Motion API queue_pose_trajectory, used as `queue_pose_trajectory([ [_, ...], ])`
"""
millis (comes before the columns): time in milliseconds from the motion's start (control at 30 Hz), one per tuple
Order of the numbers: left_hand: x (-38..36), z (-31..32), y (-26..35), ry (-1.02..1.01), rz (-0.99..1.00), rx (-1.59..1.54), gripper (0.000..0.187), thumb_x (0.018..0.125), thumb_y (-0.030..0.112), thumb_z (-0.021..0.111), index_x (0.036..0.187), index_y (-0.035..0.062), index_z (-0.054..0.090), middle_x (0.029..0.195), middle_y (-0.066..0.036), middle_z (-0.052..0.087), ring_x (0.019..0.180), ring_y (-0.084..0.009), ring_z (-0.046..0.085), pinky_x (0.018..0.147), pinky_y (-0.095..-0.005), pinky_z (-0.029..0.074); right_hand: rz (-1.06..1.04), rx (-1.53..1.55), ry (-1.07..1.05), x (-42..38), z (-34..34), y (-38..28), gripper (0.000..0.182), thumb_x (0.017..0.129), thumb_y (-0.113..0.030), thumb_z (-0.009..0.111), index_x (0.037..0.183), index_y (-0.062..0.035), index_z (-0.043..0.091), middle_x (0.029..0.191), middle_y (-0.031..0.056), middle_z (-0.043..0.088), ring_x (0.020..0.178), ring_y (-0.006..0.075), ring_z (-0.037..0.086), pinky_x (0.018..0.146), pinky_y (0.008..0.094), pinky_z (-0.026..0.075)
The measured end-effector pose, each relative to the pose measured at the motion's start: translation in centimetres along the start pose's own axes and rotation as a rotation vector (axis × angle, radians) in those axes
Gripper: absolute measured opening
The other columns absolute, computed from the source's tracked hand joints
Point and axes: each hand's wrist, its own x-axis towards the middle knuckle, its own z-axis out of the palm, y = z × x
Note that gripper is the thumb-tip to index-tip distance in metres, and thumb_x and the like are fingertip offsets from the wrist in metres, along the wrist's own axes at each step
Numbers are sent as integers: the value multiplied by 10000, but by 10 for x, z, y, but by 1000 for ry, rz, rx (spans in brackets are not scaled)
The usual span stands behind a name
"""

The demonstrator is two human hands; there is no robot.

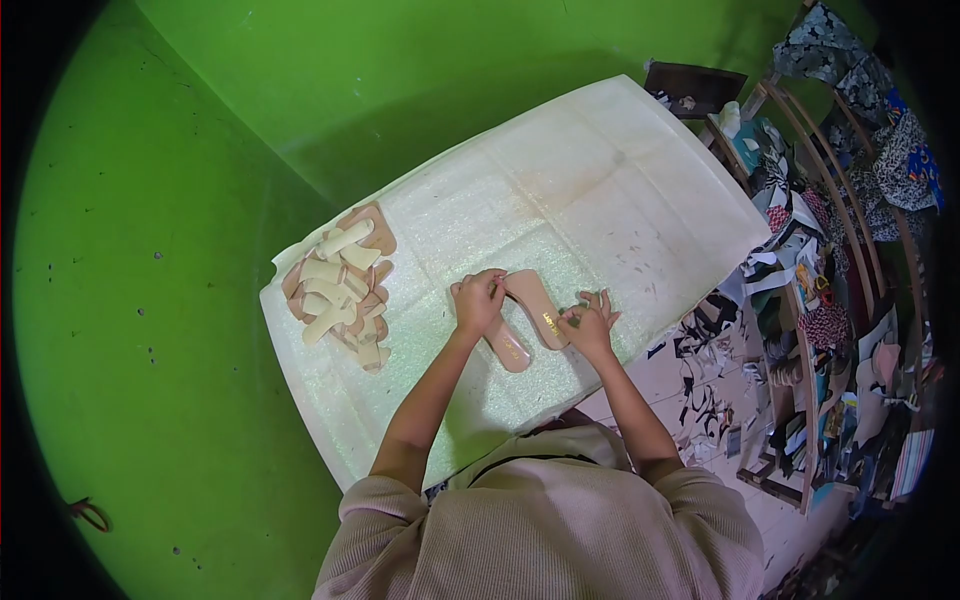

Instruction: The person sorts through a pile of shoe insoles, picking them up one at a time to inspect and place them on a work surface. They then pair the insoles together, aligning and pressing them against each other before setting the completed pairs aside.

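Note:
Two tan sandal insoles with gold lettering lie side by side on the covered table. My left hand [480, 300] covers the toe end of the left insole [510, 347], its fingers pinched together at the near toe edge of the right insole [533, 297]. Beside the heel of the right insole is my right hand [590, 320], thumb and forefinger pinched together and the other fingers raised and spread. What sits in that pinch, if anything, I cannot tell. A heap of pale cream strap pieces [330, 295] and tan insoles [378, 235] lies farther left.
A whitish, glittery sheet [590, 160] covers the table, which stands close to green walls [330, 100]. At right, a wooden rack [800, 400] is crammed with fabric and material scraps. Dark offcuts [705, 410] litter the floor beside the table.

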Motion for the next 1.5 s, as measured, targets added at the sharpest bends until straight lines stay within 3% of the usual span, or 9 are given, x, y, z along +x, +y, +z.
queue_pose_trajectory([
  [767, -4, 2, 3, -41, 183, 235, 185, 715, 88, 613, 825, 214, 694, 837, 13, 593, 820, -181, 534, 748, -355, 296, -17, -60, 38, -4, 2, -4, 147, 674, -249, 679, 667, -110, 630, 1261, 177, 397, 1313, 423, 87, 958, 684, -57],
  [1067, -1, 9, 0, -30, 245, 340, 123, 706, 131, 615, 767, 209, 688, 821, 13, 559, 814, -179, 509, 746, -375, 300, -69, -137, 102, -7, 5, -8, 151, 658, -229, 661, 699, -93, 609, 1244, 193, 396, 1307, 440, 101, 956, 686, -57],
  [1267, 2, 11, 1, -34, 265, 488, 195, 661, 98, 632, 775, 243, 694, 862, 25, 533, 867, -172, 495, 749, -382, 303, -213, -140, 260, -9, 13, -5, 124, 660, -192, 647, 775, -151, 626, 1285, 180, 366, 1309, 441, 103, 962, 683, -65],
  [1367, 2, 13, -2, -10, 315, 535, 195, 674, 99, 605, 768, 246, 694, 881, 21, 532, 881, -176, 486, 757, -388, 302, -329, -216, 233, -14, 14, -5, 139, 665, -164, 635, 802, -187, 646, 1316, 168, 344, 1316, 431, 92, 965, 681, -79],
  [1500, -2, 11, 2, -38, 288, 528, 200, 698, 103, 568, 787, 235, 690, 920, 2, 530, 910, -186, 479, 773, -400, 302, -331, -266, 213, -13, 13, -7, 179, 656, -161, 642, 831, -198, 652, 1334, 175, 316, 1312, 448, 75, 961, 687, -73],
])
